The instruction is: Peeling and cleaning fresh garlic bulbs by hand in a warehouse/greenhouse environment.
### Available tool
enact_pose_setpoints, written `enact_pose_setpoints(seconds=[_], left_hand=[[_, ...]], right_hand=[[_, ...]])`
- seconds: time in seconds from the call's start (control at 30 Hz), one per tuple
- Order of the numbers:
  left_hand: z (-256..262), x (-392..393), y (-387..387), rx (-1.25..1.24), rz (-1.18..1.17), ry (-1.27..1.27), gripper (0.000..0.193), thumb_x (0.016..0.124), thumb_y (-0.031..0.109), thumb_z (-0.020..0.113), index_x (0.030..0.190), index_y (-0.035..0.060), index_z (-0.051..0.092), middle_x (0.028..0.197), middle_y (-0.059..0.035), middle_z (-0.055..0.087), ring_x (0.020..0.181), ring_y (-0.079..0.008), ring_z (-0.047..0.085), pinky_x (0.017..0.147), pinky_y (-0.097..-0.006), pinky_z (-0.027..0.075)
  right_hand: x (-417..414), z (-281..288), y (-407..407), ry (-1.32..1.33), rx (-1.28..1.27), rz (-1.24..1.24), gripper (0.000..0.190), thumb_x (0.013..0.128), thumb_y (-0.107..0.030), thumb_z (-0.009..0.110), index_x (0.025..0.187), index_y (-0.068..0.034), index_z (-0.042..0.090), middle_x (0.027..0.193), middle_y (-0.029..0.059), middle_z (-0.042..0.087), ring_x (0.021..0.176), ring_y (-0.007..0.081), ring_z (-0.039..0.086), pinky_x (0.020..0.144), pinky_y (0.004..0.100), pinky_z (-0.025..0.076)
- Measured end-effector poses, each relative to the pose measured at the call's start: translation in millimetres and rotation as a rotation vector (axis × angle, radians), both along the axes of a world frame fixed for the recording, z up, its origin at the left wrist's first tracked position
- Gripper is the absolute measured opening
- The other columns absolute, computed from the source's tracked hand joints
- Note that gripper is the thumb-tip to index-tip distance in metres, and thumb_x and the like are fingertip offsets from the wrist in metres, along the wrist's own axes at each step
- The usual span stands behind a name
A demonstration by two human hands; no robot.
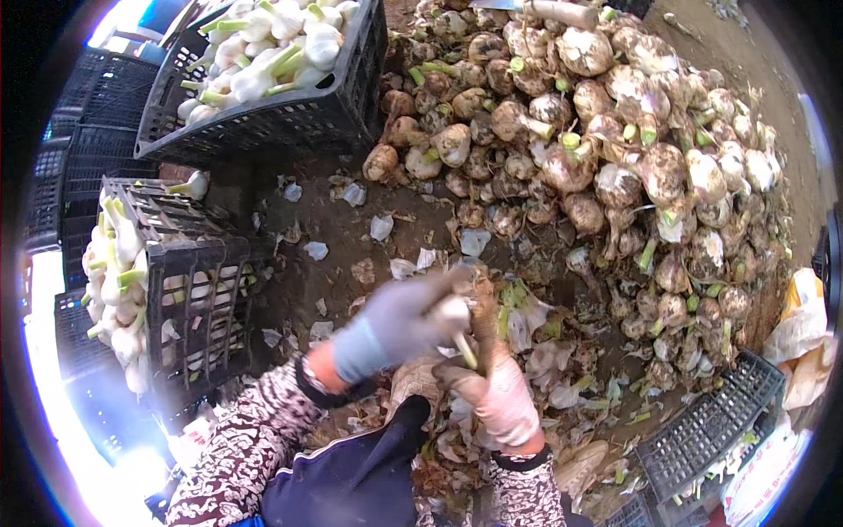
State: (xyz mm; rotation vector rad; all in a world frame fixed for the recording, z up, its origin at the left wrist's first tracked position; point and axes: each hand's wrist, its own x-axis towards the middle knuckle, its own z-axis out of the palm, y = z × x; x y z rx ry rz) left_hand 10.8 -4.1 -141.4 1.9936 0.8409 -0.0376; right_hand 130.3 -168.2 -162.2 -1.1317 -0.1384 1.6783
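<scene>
My left hand, in a grey-blue glove, is shut on a white garlic bulb; motion blurs it. The bulb's pale cut stem points down toward my right hand. My right hand wears a pinkish-white glove with dirty brown fingers. Its thumb and fingers lie around the stem, but blur hides whether they grip it. Both hands are above my knees, over a litter of peeled garlic skins. Beyond them rises a large heap of soil-stained garlic bulbs with trimmed stems.
A black plastic crate of cleaned garlic is at the upper left. Another filled crate stands at my left, with one bulb on its edge. A wooden-handled tool lies atop the heap. A black crate is tilted at the lower right.
</scene>
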Motion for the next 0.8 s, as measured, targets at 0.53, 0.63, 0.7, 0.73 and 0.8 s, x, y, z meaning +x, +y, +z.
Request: enact_pose_setpoints(seconds=[0.53, 0.63, 0.7, 0.73, 0.8], left_hand=[[-55.4, 35.8, 147.1, 0.741, 0.031, 0.807, 0.057, 0.084, 0.013, 0.068, 0.139, 0.0263, 0.058, 0.124, -0.0125, 0.057, 0.106, -0.0382, 0.063, 0.093, -0.0477, 0.053], [-87.9, 17.8, 156.9, 0.888, 0.032, 0.713, 0.052, 0.083, 0.012, 0.067, 0.134, 0.0243, 0.060, 0.121, -0.0132, 0.057, 0.104, -0.0377, 0.064, 0.091, -0.0500, 0.054], [-109.4, -5.9, 183.4, 0.775, 0.120, 0.712, 0.054, 0.081, 0.013, 0.069, 0.134, 0.0218, 0.060, 0.122, -0.0135, 0.057, 0.103, -0.0377, 0.064, 0.092, -0.0494, 0.053], [-110.8, -5.7, 182.8, 0.649, 0.203, 0.699, 0.057, 0.079, 0.013, 0.072, 0.134, 0.0194, 0.059, 0.123, -0.0138, 0.057, 0.102, -0.0377, 0.065, 0.093, -0.0488, 0.053], [-92.7, -3.3, 154.8, 0.619, 0.195, 0.544, 0.059, 0.077, 0.016, 0.074, 0.134, 0.0150, 0.059, 0.125, -0.0144, 0.059, 0.105, -0.0367, 0.065, 0.097, -0.0462, 0.052]], right_hand=[[31.8, -54.7, 9.8, -0.543, -0.096, -0.009, 0.043, 0.087, -0.004, 0.063, 0.129, 0.002, 0.060, 0.118, 0.0137, 0.069, 0.104, 0.0196, 0.064, 0.094, 0.0321, 0.050], [32.2, -63.3, 2.4, -0.629, -0.097, 0.069, 0.042, 0.089, -0.005, 0.064, 0.130, 0.001, 0.060, 0.118, 0.0124, 0.069, 0.103, 0.0188, 0.063, 0.092, 0.0313, 0.049], [23.7, -56.7, 1.1, -0.633, -0.076, 0.046, 0.041, 0.091, -0.006, 0.065, 0.131, 0.000, 0.060, 0.118, 0.0110, 0.068, 0.100, 0.0173, 0.062, 0.089, 0.0300, 0.050], [25.1, -51.7, 2.6, -0.619, -0.089, 0.046, 0.041, 0.091, -0.007, 0.064, 0.131, 0.000, 0.060, 0.118, 0.0106, 0.069, 0.100, 0.0176, 0.062, 0.089, 0.0302, 0.050], [26.2, -28.1, 15.4, -0.545, -0.102, -0.061, 0.041, 0.094, -0.008, 0.062, 0.134, -0.001, 0.059, 0.120, 0.0090, 0.069, 0.101, 0.0185, 0.063, 0.091, 0.0315, 0.050]])
